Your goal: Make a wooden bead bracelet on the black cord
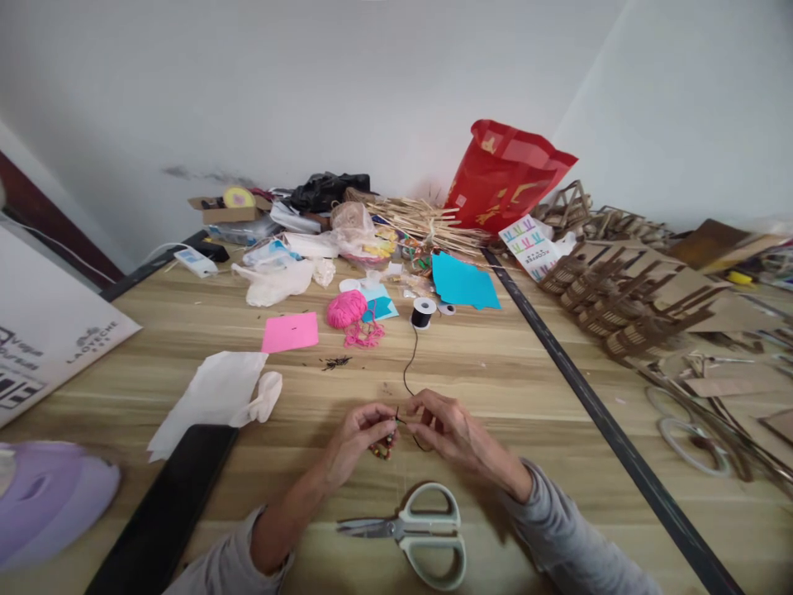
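Between the thumb and fingers of my left hand (367, 430) is a small string of coloured beads (382, 448), hanging below the fingertips. My right hand (447, 426) pinches a thin black cord (405, 372) close to the beads, and a short cord end sticks up between the two hands. From there the cord runs back to a black spool (424, 312) with white rims. White-handled scissors (430, 529) lie just in front of my hands, blades pointing left. Farther back sits a little pile of short black cord pieces (336, 363).
Pink yarn (347, 309), a pink card (290, 332) and blue sheets (466, 281) lie beyond my hands. At left are a black phone-like slab (167, 504), white paper (207, 397) and a purple-white object (59, 504). Woven cardboard baskets (638, 326) stand right, a red bag (505, 178) behind.
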Available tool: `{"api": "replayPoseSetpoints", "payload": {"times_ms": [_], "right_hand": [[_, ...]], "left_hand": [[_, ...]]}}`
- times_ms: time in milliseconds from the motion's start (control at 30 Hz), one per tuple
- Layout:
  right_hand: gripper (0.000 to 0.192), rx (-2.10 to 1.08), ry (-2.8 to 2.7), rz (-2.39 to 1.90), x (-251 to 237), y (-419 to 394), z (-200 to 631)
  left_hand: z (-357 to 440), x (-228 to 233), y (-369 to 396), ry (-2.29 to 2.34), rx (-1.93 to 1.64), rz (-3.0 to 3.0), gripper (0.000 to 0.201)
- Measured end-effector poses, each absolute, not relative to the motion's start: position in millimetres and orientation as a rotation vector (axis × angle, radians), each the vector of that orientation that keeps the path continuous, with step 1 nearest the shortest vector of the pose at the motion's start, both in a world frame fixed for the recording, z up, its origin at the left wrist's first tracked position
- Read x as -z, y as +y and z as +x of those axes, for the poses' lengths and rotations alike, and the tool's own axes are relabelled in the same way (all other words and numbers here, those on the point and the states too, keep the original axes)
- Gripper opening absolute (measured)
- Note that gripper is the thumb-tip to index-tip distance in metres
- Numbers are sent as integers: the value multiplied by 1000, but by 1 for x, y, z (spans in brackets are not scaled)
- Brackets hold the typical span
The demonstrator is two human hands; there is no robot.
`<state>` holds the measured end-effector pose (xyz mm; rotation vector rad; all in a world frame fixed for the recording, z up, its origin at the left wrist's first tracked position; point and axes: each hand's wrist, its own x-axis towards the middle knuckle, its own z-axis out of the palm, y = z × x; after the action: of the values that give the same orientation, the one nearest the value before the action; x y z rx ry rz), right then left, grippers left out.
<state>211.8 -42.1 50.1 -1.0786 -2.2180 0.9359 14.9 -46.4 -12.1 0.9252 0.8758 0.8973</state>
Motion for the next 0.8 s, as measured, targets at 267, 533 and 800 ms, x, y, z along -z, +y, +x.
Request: {"api": "replayPoseSetpoints", "payload": {"times_ms": [267, 533, 800], "right_hand": [[28, -1315, -1999, -1126, -27, -45, 196], [27, -1104, -2264, -1048, -38, -49, 196], [22, -1107, -2337, -999, -46, -56, 193]], "left_hand": [[18, 1, -48, 896, -900, 1029, 36], [20, 0, -52, 1077, -1003, 1431, 30], [21, -2, -55, 1074, -1000, 1563, 26]]}}
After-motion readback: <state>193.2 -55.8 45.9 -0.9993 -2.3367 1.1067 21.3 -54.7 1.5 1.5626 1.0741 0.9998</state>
